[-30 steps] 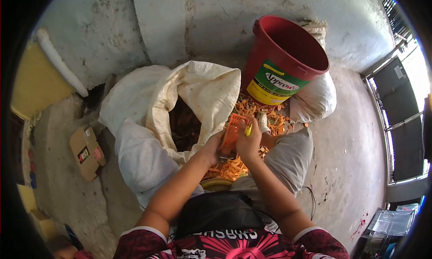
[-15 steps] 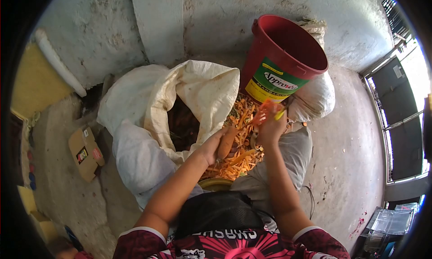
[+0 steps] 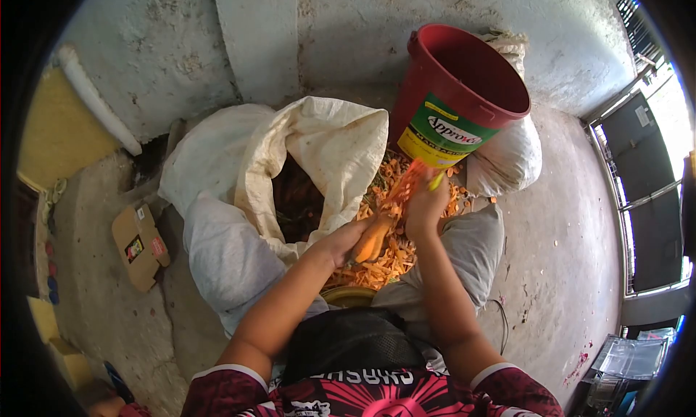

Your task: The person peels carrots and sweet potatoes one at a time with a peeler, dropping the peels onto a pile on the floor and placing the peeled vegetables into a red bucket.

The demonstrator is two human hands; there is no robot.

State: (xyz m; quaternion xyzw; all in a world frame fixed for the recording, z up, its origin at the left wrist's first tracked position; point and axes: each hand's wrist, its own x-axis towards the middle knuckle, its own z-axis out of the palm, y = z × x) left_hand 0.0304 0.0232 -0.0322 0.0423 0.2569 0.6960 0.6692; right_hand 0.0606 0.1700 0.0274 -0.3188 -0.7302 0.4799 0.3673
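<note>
My left hand [image 3: 344,243] is wrapped around a carrot [image 3: 372,241], whose upper side shows a bright, freshly peeled face. Close to the carrot's far end, my right hand [image 3: 426,205] grips a peeler with a yellow handle [image 3: 436,181]; its orange front part is smeared by motion. Below both hands lies a heap of orange peelings [image 3: 377,272], with the yellow rim of a basin [image 3: 346,296] at its near edge. To the left of the carrot, a cream woven sack [image 3: 337,138] gapes wide, dark reddish-brown roots in its shaded inside.
A dark red bucket [image 3: 415,76] with a margarine label stands tilted beyond the peelings. Behind it rests a full white sack [image 3: 511,163]. Flattened cardboard [image 3: 138,243] lies on the concrete floor at left, and a wall [image 3: 348,47] closes off the back.
My right hand has come nearer and to the left, bringing the peeler toward the carrot. The carrot now shows a brighter, peeled side.
</note>
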